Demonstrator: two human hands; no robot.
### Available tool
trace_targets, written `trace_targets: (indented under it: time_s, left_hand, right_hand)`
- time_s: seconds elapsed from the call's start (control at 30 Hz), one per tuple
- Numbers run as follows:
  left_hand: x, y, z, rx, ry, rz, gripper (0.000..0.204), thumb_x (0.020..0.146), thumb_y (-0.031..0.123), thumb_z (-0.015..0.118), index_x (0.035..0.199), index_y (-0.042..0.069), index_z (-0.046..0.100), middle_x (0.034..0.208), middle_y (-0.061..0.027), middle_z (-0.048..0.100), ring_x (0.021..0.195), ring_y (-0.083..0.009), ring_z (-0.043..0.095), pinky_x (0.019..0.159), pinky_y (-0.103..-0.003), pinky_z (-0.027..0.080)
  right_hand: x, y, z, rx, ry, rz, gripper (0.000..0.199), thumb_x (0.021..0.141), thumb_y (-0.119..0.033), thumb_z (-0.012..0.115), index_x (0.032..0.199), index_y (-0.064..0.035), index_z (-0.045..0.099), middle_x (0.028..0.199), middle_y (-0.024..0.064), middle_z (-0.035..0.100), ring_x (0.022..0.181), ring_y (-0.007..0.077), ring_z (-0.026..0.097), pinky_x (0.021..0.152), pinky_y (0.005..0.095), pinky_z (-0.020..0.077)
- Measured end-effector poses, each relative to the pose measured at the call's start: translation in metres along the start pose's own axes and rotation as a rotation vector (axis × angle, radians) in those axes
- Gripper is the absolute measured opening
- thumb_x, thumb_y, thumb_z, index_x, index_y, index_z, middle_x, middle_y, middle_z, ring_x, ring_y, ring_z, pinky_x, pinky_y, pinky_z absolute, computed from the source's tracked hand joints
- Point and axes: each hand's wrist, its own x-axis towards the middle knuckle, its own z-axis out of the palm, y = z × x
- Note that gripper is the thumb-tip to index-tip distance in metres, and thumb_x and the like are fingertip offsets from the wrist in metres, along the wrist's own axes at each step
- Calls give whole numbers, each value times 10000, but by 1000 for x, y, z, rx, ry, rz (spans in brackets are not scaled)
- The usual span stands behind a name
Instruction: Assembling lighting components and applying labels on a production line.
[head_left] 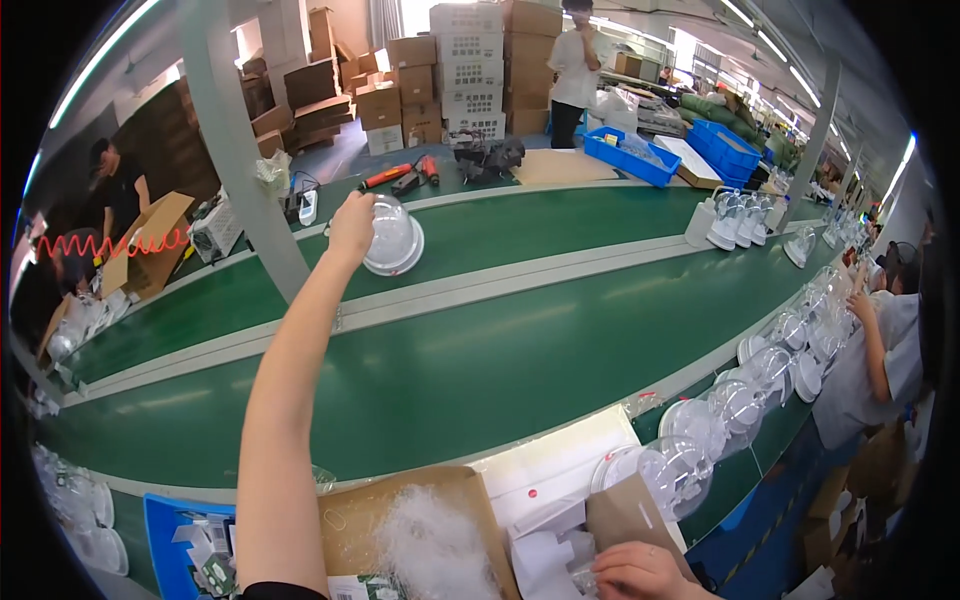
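My left arm stretches far forward over the green conveyor belt. My left hand (351,226) is closed on the side of a clear plastic dome (397,238) with a round white rim, held at the far belt lane. Low on the right, my right hand (640,572) lies beside folded white paper (545,555) and small clear plastic pieces. Its fingers are loosely bent and apart, partly cut off by the lower edge. Between my arms stands an open cardboard box (345,520) with a bundle of fine clear plastic (435,545) in it.
Several clear domes with white bases (690,460) line the near right edge. A blue bin (165,540) sits left of my arm. Red-handled tools (385,177) lie beyond the belt. A metal post (235,140) rises at left. Co-workers stand at right, far left and back.
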Motion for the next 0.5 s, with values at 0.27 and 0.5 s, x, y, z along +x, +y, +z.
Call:
trace_targets:
  time_s: [0.27,0.5]
  left_hand:
    - [8,-13,42,-57,148,7,534,755,-16,556,1288,-36,524,1295,-227,531,1117,-396,554,981,-443,458]
    - [0,-21,38,21,-58,-163,528,747,98,617,1267,36,548,1448,-251,378,1199,-432,511,1003,-464,461]
  right_hand:
    - [-6,9,-3,44,-22,57,161,731,-2,716,867,-11,631,905,148,659,865,344,653,738,397,543]
    - [-8,1,0,38,-21,49,169,730,16,712,878,-7,633,901,146,659,866,343,651,747,397,541]
